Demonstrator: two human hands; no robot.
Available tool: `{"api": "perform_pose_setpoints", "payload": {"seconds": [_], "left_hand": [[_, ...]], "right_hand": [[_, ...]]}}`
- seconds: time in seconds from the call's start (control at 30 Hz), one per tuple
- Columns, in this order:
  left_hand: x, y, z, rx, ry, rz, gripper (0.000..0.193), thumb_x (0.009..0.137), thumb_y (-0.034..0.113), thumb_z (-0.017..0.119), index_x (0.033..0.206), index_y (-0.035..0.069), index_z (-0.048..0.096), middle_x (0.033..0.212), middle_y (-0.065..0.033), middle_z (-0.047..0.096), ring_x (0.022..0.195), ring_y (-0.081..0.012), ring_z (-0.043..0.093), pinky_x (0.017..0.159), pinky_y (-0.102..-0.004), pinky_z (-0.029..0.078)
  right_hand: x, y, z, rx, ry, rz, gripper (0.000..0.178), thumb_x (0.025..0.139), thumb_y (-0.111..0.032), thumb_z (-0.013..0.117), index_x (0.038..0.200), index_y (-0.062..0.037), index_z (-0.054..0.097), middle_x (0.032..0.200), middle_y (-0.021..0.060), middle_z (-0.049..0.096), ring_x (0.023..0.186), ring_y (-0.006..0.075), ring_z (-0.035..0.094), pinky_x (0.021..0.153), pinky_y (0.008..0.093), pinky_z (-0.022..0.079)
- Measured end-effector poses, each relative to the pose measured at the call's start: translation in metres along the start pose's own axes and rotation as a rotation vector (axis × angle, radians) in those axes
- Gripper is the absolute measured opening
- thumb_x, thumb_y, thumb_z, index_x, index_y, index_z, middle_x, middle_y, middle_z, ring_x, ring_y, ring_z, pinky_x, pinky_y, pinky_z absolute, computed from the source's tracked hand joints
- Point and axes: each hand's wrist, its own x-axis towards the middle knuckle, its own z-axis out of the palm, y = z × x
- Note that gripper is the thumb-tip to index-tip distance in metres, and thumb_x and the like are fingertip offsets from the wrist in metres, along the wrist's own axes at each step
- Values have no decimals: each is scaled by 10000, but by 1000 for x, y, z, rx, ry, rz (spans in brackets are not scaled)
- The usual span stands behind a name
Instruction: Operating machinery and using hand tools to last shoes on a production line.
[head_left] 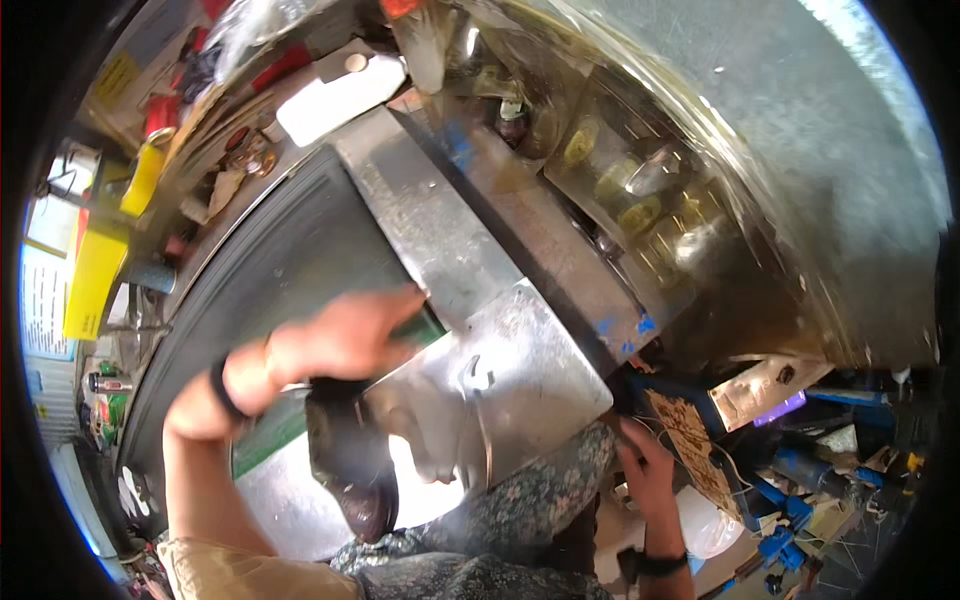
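Note:
My left hand (345,335) reaches across from the left, blurred by motion, with its fingers toward the right. It is over the corner of a shiny metal sheet (550,365), close to a dark green edge strip (425,328). I cannot make out anything in its fingers. Just below that hand stands a dark, blocky object with a rounded lower end (345,440), its kind unclear. At the lower right my right hand (647,465) hangs beside my floral apron (585,462), fingers apart and nothing visible in them. A worn brown board (685,435) is close to it.
A flat metal bar (430,210) runs diagonally beside a dark panel (310,230). Behind stand a white plastic container (340,100) and a bin-like enclosure with clear bottles (640,190). Blue-handled clamps or tools (785,540) crowd the right side.

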Motion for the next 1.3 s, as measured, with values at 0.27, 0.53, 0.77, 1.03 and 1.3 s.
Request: {"api": "perform_pose_setpoints", "payload": {"seconds": [0.27, 0.53, 0.77, 1.03, 1.3], "left_hand": [[-226, 109, 162, -118, 637, -516, 940, 687, 252, 832, 1459, 38, 339, 1515, -272, 265, 1407, -428, 271, 1108, -505, 314], [-196, 71, 193, -773, 936, -524, 841, 713, 301, 843, 1330, -39, 384, 1066, -176, 670, 941, -258, 668, 827, -345, 525], [-210, 204, 157, -2049, 485, 56, 458, 938, 396, 603, 1242, 59, 545, 1123, -62, 643, 1001, -190, 616, 868, -344, 519], [-216, 254, 201, -1294, -141, 392, 686, 889, 160, 704, 1450, -6, 345, 1339, -108, 543, 1186, -174, 536, 1005, -338, 437], [-231, 217, 256, -733, 127, 251, 409, 880, 151, 694, 1243, 2, 576, 1029, -137, 705, 920, -194, 690, 815, -307, 535]], "right_hand": [[-197, -57, 24, 80, 272, 407, 216, 904, -112, 630, 1074, 13, 674, 1009, 117, 707, 901, 192, 669, 824, 309, 515], [-166, -136, 62, -15, -30, -240, 185, 907, -118, 633, 1053, -8, 664, 988, 151, 699, 909, 276, 688, 788, 340, 533], [-177, -231, 90, 1003, -252, -35, 835, 913, -228, 684, 1537, -91, 147, 1486, 118, 362, 1279, 193, 446, 998, 308, 414], [-274, -169, -76, 755, 394, -234, 742, 754, 82, 660, 1440, 34, 381, 1442, 116, 455, 1304, 177, 451, 1079, 319, 356], [-282, -75, -302, -569, 1205, 8, 629, 660, -212, 746, 1278, -184, 633, 1434, 307, 408, 1257, 367, 517, 1017, 356, 415]]}}
